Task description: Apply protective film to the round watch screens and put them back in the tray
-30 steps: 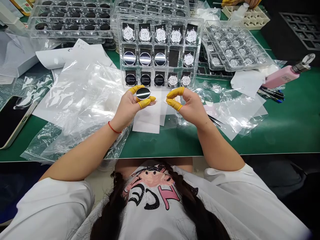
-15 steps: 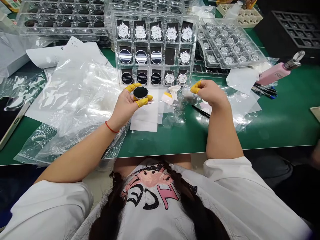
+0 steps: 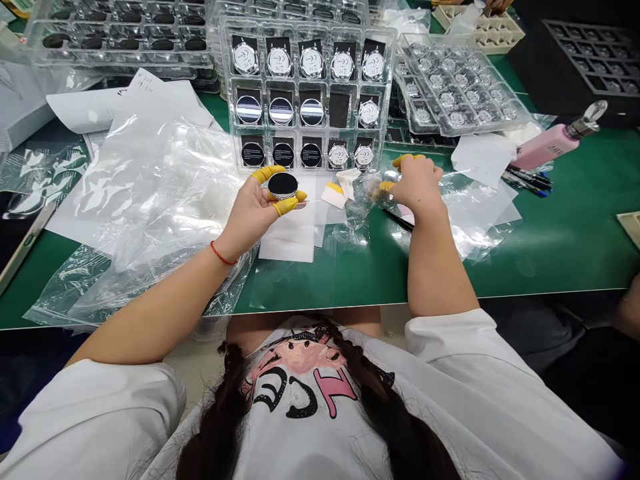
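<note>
My left hand (image 3: pixel 251 212), with yellow finger cots on its fingertips, grips a round watch case (image 3: pixel 283 186) by its rim, the black face tilted up. My right hand (image 3: pixel 419 187) also wears yellow finger cots. Its thumb and forefinger are apart over a small heap of crumpled clear film (image 3: pixel 361 212); I see nothing held between them. Dark tweezers (image 3: pixel 399 220) lie just below that hand. Behind both hands, a clear plastic tray (image 3: pixel 310 83) stands propped up, its pockets holding several watch cases; one pocket shows only a black card (image 3: pixel 340 110).
Clear plastic bags (image 3: pixel 165 193) and paper sheets cover the left side. White paper (image 3: pixel 286 248) lies in front of the tray. A pink bottle (image 3: pixel 547 147), pens (image 3: pixel 530 179) and more watch trays (image 3: pixel 463 87) are to the right. A phone (image 3: pixel 25 233) lies far left.
My right hand has moved slightly left and turned over the clear film, and its pinched fingers have spread apart. My left hand keeps the watch case in nearly the same place.
</note>
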### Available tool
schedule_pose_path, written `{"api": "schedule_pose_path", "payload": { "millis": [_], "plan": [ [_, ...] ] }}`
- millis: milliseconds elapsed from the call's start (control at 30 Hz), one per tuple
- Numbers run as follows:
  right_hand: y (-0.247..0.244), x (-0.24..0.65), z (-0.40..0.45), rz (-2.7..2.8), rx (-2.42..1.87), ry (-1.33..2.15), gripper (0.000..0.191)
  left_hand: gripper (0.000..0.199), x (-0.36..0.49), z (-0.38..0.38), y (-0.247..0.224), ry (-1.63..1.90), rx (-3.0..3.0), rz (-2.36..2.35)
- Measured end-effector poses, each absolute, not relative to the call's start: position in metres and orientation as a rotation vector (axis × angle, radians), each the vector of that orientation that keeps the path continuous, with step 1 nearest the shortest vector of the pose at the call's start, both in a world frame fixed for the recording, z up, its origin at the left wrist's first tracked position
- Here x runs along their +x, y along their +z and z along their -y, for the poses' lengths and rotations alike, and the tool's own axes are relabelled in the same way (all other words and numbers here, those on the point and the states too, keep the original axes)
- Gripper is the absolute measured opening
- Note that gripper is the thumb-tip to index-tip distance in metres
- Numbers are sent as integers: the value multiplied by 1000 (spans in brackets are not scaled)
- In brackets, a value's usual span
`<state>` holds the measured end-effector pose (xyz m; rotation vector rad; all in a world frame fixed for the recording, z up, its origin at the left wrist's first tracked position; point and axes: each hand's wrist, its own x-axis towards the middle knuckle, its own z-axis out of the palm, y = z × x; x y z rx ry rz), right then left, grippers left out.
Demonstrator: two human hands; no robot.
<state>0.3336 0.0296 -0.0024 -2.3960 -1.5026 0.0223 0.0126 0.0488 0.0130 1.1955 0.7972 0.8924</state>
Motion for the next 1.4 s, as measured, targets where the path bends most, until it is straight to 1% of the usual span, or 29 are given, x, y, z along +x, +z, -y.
{"api": "schedule_pose_path", "payload": {
  "millis": [100, 133, 233, 333, 400, 433, 667, 733, 967, 1100, 1167, 1300, 1400],
  "plan": [
    [16, 315, -25, 1467, -2037, 152, 9, 64, 12, -48, 14, 907, 1193, -797],
    [23, 304, -22, 1495, -1887, 231, 5, 65, 12, -48, 15, 908, 1191, -796],
    [37, 267, -10, 1697, -1509, 525, 16, 66, 11, -48, 16, 909, 1178, -787],
    [38, 238, 0, 1872, -1341, 674, 28, 67, 11, -48, 19, 911, 1158, -779],
    [35, 228, 3, 1899, -1315, 681, 35, 68, 10, -48, 21, 906, 1138, -775],
    [33, 226, 4, 1893, -1314, 675, 35, 68, 10, -48, 22, 900, 1125, -774],
    [34, 225, 5, 1817, -1321, 555, 15, 60, 10, -48, 22, 817, 1094, -791],
    [34, 224, 5, 1798, -1333, 540, 14, 60, 9, -48, 22, 829, 1093, -791],
    [34, 223, 4, 1754, -1347, 619, 29, 66, 10, -52, 15, 854, 1129, -793],
    [43, 227, 7, 1705, -1257, 691, 32, 71, 14, -49, 7, 905, 1180, -783],
    [46, 228, 8, 1609, -1250, 751, 32, 70, 14, -47, 3, 881, 1243, -744],
    [42, 218, 11, 1482, -1295, 885, 40, 66, 14, -42, -3, 773, 1388, -660],
    [34, 207, 11, 1450, -1296, 999, 42, 69, 15, -39, -5, 710, 1399, -635]
  ]
}}
